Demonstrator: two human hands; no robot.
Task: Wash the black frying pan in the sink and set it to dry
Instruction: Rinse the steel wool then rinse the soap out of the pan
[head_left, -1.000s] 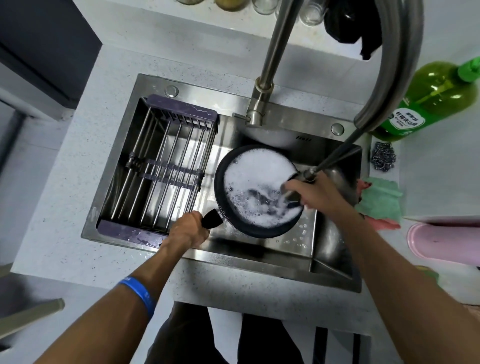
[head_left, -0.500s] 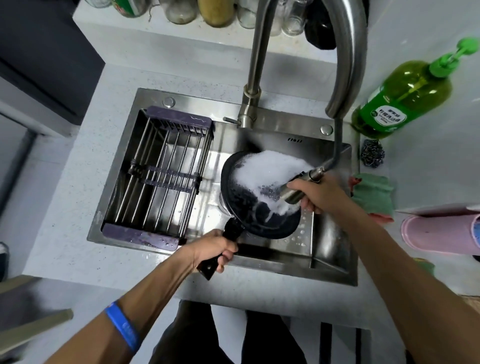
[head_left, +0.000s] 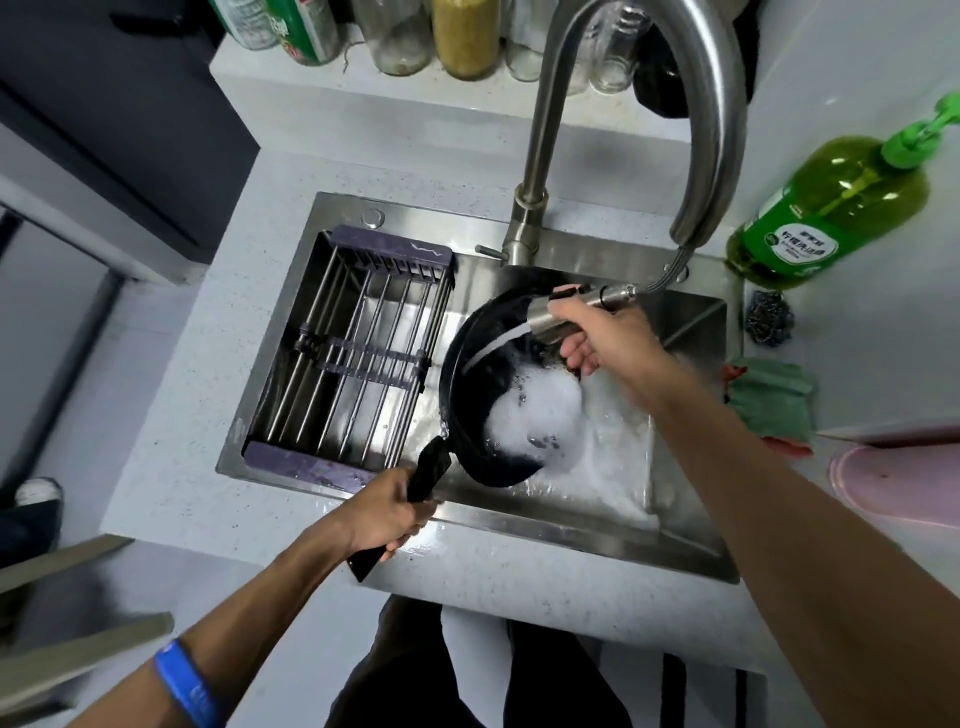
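Fingers (head_left: 402, 525) of the left hand (head_left: 387, 512) curl tight round the black handle of the frying pan (head_left: 475, 415), while the right hand (head_left: 597, 332) grips the steel pull-out sprayer (head_left: 563, 314), its fingers wrapped under the head.

Landmark: the sink (head_left: 519, 530). Half a second ago the pan lay flatter in the middle of the sink with foam heaped over its far half; now it is tipped up on edge, open side turned toward the right, and the foam (head_left: 540, 410) has slid to its low near-right side and spills out over the sink floor. The sprayer has risen to the pan's far rim, and a stream of water (head_left: 498, 345) runs from it across the bared black inside. The left hand has drawn back over the sink's front rim, the handle end jutting past it.

By size: the speckled pale tabletop (head_left: 171, 467) frames the sink on all sides. The tall faucet arch (head_left: 711, 119) rises from the sink's back edge. A wire drying rack (head_left: 353, 358) with purple ends fills the sink's left half. A green soap bottle (head_left: 836, 202) lies at the far right of the sink, a pink item (head_left: 893, 483) to its near right, green and red cloths (head_left: 774, 400) just beside its right rim, and a steel scourer (head_left: 769, 317) beyond them. Jars and bottles (head_left: 462, 36) line a ledge behind the sink.
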